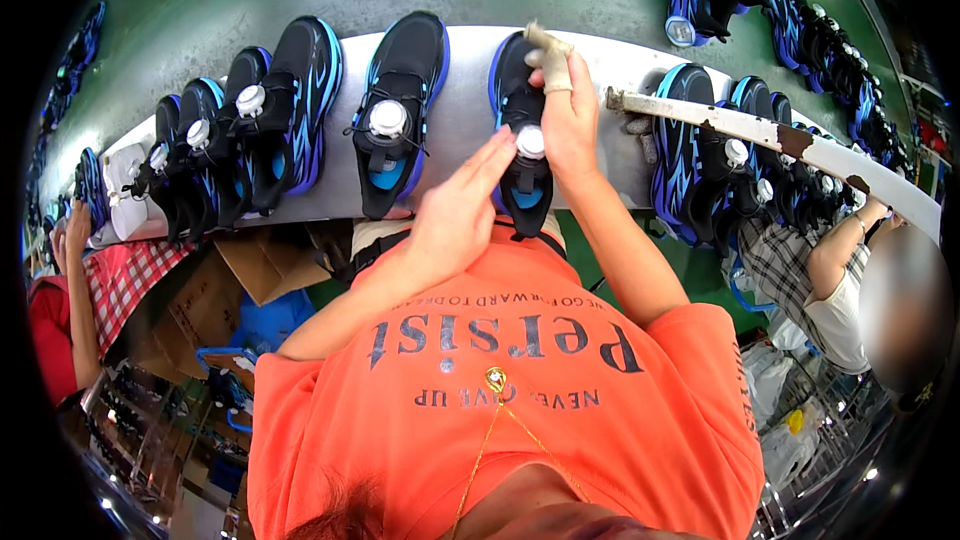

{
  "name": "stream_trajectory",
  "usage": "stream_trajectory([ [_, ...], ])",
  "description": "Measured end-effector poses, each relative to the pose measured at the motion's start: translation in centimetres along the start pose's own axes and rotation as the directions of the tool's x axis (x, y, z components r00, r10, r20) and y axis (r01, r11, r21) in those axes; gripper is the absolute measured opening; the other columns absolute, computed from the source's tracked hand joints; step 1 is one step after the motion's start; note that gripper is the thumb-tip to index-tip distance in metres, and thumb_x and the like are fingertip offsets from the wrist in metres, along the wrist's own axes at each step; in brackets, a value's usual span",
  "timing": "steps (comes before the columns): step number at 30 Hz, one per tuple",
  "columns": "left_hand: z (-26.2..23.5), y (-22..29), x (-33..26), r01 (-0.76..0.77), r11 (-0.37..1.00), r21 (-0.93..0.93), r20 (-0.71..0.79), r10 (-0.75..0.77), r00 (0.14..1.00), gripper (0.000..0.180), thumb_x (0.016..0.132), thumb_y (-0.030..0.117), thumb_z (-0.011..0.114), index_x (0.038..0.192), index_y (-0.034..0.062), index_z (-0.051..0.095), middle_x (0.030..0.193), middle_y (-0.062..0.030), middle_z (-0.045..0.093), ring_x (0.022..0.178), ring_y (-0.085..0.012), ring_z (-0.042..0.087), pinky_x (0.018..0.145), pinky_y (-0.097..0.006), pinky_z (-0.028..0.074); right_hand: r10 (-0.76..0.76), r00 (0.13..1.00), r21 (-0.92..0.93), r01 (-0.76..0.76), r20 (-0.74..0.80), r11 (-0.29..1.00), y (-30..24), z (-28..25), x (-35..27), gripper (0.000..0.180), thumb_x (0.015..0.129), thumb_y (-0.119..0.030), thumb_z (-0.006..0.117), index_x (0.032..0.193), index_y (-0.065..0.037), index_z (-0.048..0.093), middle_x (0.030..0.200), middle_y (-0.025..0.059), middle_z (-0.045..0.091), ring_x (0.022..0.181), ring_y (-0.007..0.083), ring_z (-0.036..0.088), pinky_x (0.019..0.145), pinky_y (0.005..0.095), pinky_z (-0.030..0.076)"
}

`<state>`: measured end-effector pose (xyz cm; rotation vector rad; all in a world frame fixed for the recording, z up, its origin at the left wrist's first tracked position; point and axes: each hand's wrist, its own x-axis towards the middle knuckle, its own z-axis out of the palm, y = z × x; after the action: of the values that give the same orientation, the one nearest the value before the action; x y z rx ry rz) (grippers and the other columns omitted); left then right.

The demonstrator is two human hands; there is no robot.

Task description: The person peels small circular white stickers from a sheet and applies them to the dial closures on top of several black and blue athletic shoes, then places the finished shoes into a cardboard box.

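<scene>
Black-and-blue shoe point(511, 90) stood on bench point(466, 80) between hands, long axis pointing away, heel near. Left hand point(452, 218), fingers straight, unclosed, met white dial point(530, 143) from left; right hand point(568, 128) flanked shoe's right, grip's closure unclear.

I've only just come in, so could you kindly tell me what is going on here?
A person in an orange shirt has both hands at one black shoe on a pale bench. The left hand reaches its white dial; the right hand lies along its side. Similar shoes stand left and right.
</scene>
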<state>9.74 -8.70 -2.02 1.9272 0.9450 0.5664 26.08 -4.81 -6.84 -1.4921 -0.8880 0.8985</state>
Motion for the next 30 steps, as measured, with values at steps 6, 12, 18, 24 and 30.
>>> stream_trajectory([
  [6, -5.2, 1.3, 0.3, 0.158, 0.938, -0.310, 0.058, -0.148, 0.987, 0.039, 0.087, -0.007, 0.048, 0.124, 0.0025, 0.058, 0.117, -0.0117, 0.061, 0.083, -0.0115, 0.064, 0.064, -0.025, 0.052, 0.015, 0.947, -0.163, 0.040, 0.320, 0.986, -1.2, -1.1, 2.4, 0.030, 0.099, -0.017, 0.044, 0.121, -0.003, 0.059, 0.099, 0.0018, 0.061, 0.083, 0.0071, 0.053, 0.078, 0.0205, 0.043],
  [12, -10.5, -2.9, 3.3, 0.169, 0.975, 0.142, -0.158, -0.146, 0.977, 0.035, 0.072, 0.018, 0.076, 0.100, 0.0025, 0.061, 0.086, -0.0097, 0.056, 0.080, -0.0254, 0.056, 0.072, -0.035, 0.046, -0.016, 0.830, -0.501, 0.352, 0.558, 0.791, -1.3, 6.8, 8.9, 0.049, 0.091, -0.047, 0.049, 0.128, -0.015, 0.055, 0.124, 0.0241, 0.051, 0.119, 0.0386, 0.046, 0.101, 0.0436, 0.037],
  [18, -11.3, -4.1, 2.2, 0.082, 0.994, -0.068, 0.126, -0.073, 0.989, 0.037, 0.080, 0.009, 0.067, 0.116, 0.0066, 0.060, 0.100, -0.0046, 0.059, 0.088, -0.0178, 0.055, 0.071, -0.027, 0.045, 0.091, 0.661, -0.561, 0.548, 0.745, 0.621, 1.2, 12.1, 8.2, 0.043, 0.091, -0.046, 0.050, 0.127, -0.022, 0.055, 0.115, 0.0183, 0.054, 0.112, 0.0362, 0.050, 0.092, 0.0485, 0.039],
  [24, -10.8, -4.6, 2.1, 0.085, 0.973, -0.215, 0.177, -0.047, 0.983, 0.044, 0.075, 0.007, 0.071, 0.117, 0.0053, 0.056, 0.104, -0.0075, 0.054, 0.089, -0.0191, 0.056, 0.074, -0.028, 0.047, 0.005, 0.663, -0.524, 0.586, 0.749, 0.618, 1.3, 12.2, 7.9, 0.037, 0.090, -0.044, 0.051, 0.121, -0.025, 0.060, 0.106, 0.0145, 0.057, 0.106, 0.0345, 0.051, 0.090, 0.0457, 0.039],
  [30, -10.0, -3.7, 2.1, 0.179, 0.973, -0.147, 0.087, -0.168, 0.982, 0.045, 0.077, 0.007, 0.070, 0.119, 0.0046, 0.055, 0.106, -0.0092, 0.054, 0.094, -0.0195, 0.056, 0.077, -0.027, 0.046, 0.072, 0.636, -0.517, 0.551, 0.768, 0.655, 1.0, 12.2, 8.1, 0.040, 0.089, -0.045, 0.051, 0.122, -0.025, 0.060, 0.114, 0.0161, 0.055, 0.111, 0.0370, 0.048, 0.093, 0.0476, 0.036],
])
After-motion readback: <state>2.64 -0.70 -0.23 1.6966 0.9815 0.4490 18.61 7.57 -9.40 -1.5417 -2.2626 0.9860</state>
